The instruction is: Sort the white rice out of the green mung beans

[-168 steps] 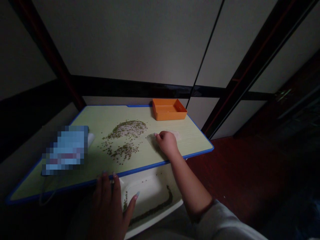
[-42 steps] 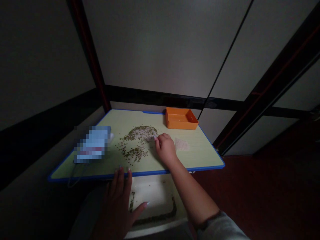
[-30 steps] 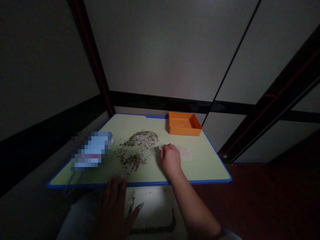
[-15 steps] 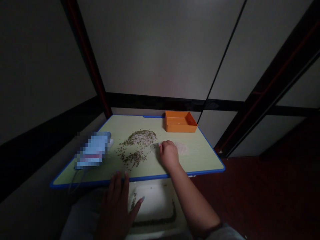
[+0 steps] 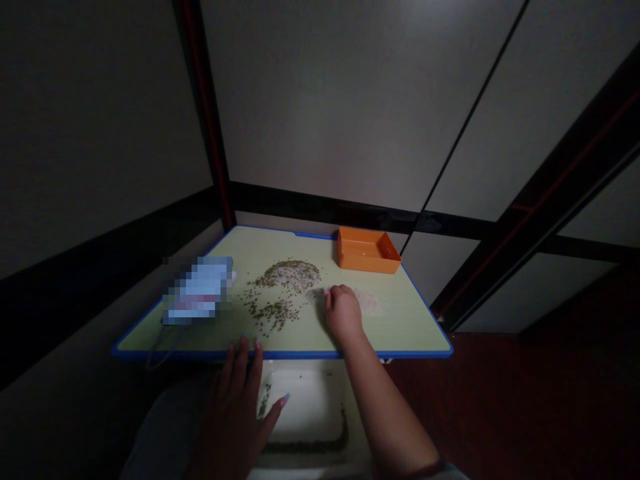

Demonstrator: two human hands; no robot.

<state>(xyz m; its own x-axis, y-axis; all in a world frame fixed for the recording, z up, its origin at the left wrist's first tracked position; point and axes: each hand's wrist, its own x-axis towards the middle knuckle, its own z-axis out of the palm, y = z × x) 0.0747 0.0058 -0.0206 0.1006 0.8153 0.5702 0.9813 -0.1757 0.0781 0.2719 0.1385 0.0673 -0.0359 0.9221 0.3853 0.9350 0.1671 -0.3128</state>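
My right hand (image 5: 344, 312) rests low over the light green tabletop, its fingers curled together in a pinch. What they hold, if anything, is hidden. A small greyish, see-through patch (image 5: 314, 297) shows just left of the fingertips; I cannot tell what it is. To the left lies a pile of small greenish-brown grains mixed with paler ones (image 5: 293, 273), and looser green grains (image 5: 274, 313) scatter in front of it. Pale, rice-like grains (image 5: 369, 302) spread right of the hand. At the front edge my left hand (image 5: 240, 393) lies with fingers spread, above a white container.
An orange open box (image 5: 367, 260) stands at the table's back right. A pixelated bluish object (image 5: 197, 293) with a cord lies on the left. Below the table's blue front edge (image 5: 310, 355), the white container (image 5: 307, 407) has green grains along its sides. Wall panels close off the back.
The view has shifted slightly, so the table and its things sit a little further right. Both hands keep nearly the same place and pose relative to the table.
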